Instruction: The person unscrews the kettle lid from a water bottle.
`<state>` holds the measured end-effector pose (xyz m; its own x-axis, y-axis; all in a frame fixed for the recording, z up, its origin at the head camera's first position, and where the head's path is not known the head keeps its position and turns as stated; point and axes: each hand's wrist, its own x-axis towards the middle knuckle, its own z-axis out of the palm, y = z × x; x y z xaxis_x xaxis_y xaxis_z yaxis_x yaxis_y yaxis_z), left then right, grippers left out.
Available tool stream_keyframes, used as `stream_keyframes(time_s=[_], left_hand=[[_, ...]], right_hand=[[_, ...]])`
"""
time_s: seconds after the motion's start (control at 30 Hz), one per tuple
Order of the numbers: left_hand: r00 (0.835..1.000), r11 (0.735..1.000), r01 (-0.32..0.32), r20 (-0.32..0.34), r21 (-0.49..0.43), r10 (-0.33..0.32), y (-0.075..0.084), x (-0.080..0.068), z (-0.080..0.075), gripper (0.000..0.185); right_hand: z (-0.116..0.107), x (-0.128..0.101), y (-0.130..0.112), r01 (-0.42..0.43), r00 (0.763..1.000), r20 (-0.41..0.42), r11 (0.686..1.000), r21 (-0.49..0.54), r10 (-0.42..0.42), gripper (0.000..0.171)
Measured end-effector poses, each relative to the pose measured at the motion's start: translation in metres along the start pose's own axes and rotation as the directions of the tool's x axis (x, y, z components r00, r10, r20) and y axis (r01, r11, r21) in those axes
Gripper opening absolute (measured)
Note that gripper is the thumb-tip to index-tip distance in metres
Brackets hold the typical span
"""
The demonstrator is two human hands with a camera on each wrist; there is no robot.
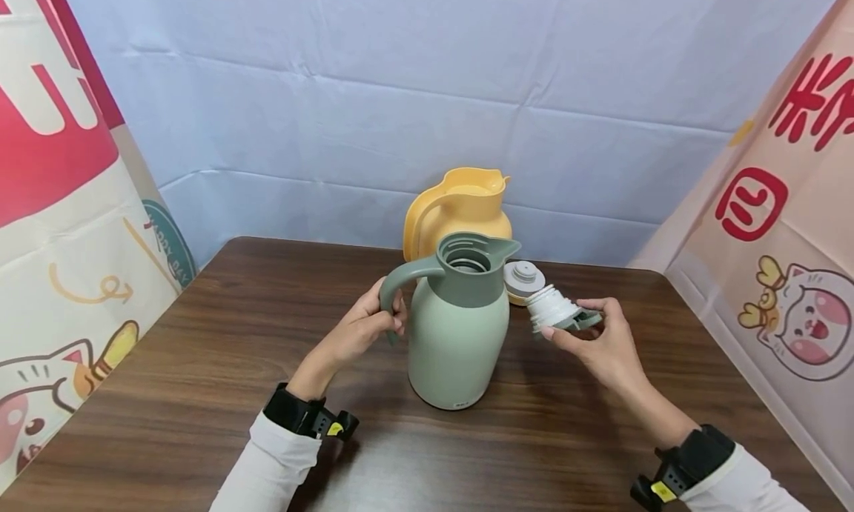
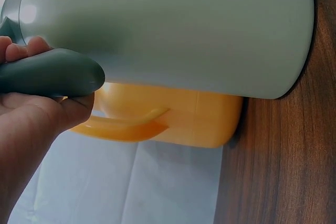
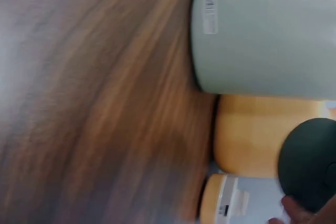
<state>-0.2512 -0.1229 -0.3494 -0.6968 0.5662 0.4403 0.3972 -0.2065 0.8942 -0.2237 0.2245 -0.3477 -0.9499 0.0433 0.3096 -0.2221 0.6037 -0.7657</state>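
Head view shows your left hand (image 1: 363, 327) wrapped round the dark green handle (image 1: 400, 278) of the green jug (image 1: 457, 341), fingers curled tight about it, most likely to keep the jug from turning or tipping. The jug stands upright on the bench (image 1: 200, 393), about the middle, with its mouth open and uncovered.

Your right hand (image 1: 600, 341) is raised just to the jug's right. It holds the green lid (image 1: 557, 312), its white threaded plug tilted up and toward the jug, pinched between thumb and fingertips. That hold keeps the lid off the bench and clear of the jug's spout.

Behind the green jug, touching or nearly so, stands a yellow jug (image 1: 460, 204), also open at the top. Its own yellow-rimmed white lid (image 1: 523, 278) lies on the bench to its right, just beyond the lid in your right hand, so each lid is on the side of its jug.

Your left wrist view confirms the grip: the fingers (image 2: 21, 51) and palm enclose the handle end, with the pale green body right beside them and the yellow jug beyond. Your right wrist view is blurred, but it shows the dark cap of the green lid (image 3: 310, 163) near your fingertips, both jug bases, and the yellow lid lying on the bench.
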Motion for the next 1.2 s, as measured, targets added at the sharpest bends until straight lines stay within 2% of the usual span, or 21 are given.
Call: stream_keyframes(time_s=[0.17, 0.27, 0.3, 0.4, 0.47, 0.5, 0.63, 0.73, 0.87, 1.1, 1.2], left_hand=[[1.000, 1.000, 0.003, 0.004, -0.001, -0.003, 0.000, 0.000, 0.000, 0.009], [1.000, 1.000, 0.005, 0.003, -0.005, -0.005, 0.000, 0.000, -0.001, 0.009], [1.000, 1.000, 0.005, 0.003, -0.003, -0.005, -0.001, 0.000, -0.001, 0.009], [1.000, 1.000, 0.002, 0.004, 0.002, -0.002, -0.001, -0.001, 0.000, 0.009], [1.000, 1.000, -0.002, 0.005, 0.008, 0.002, -0.002, -0.001, 0.000, 0.009], [1.000, 1.000, -0.001, 0.005, 0.008, 0.001, -0.002, -0.001, 0.000, 0.009], [1.000, 1.000, 0.001, 0.002, 0.005, -0.001, -0.002, 0.000, 0.000, 0.009], [1.000, 1.000, 0.008, -0.002, -0.002, -0.008, -0.001, -0.001, 0.000, 0.009], [1.000, 1.000, 0.014, -0.005, -0.013, -0.014, 0.001, -0.002, 0.000, 0.009], [1.000, 1.000, 0.008, -0.002, -0.012, -0.008, 0.002, -0.001, 0.001, 0.010], [1.000, 1.000, 0.010, -0.005, -0.012, -0.010, 0.001, -0.001, 0.001, 0.008]], right_hand=[[0.004, -0.005, 0.009, -0.021, 0.997, -0.079, 0.998, 0.054, 0.026, 0.068], [0.009, -0.006, 0.018, -0.003, 0.993, -0.113, 0.992, 0.124, 0.017, 0.069], [0.011, -0.004, 0.028, 0.013, 0.993, -0.121, 0.986, 0.164, 0.007, 0.067], [0.015, 0.001, 0.053, 0.041, 0.992, -0.125, 0.975, 0.217, -0.014, 0.072], [0.014, 0.000, 0.056, 0.043, 0.994, -0.109, 0.977, 0.210, -0.021, 0.075], [0.014, 0.000, 0.055, 0.041, 0.994, -0.106, 0.978, 0.206, -0.019, 0.074], [0.010, -0.011, 0.023, 0.003, 0.998, -0.066, 0.988, 0.157, 0.008, 0.070], [0.009, -0.015, 0.014, -0.015, 0.999, -0.030, 0.981, 0.193, 0.021, 0.064], [0.011, -0.017, 0.012, -0.041, 0.999, 0.008, 0.962, 0.270, 0.040, 0.064], [0.015, -0.014, 0.014, -0.059, 0.998, -0.001, 0.905, 0.421, 0.066, 0.059], [0.014, -0.014, 0.015, -0.079, 0.997, 0.029, 0.897, 0.435, 0.074, 0.060]])
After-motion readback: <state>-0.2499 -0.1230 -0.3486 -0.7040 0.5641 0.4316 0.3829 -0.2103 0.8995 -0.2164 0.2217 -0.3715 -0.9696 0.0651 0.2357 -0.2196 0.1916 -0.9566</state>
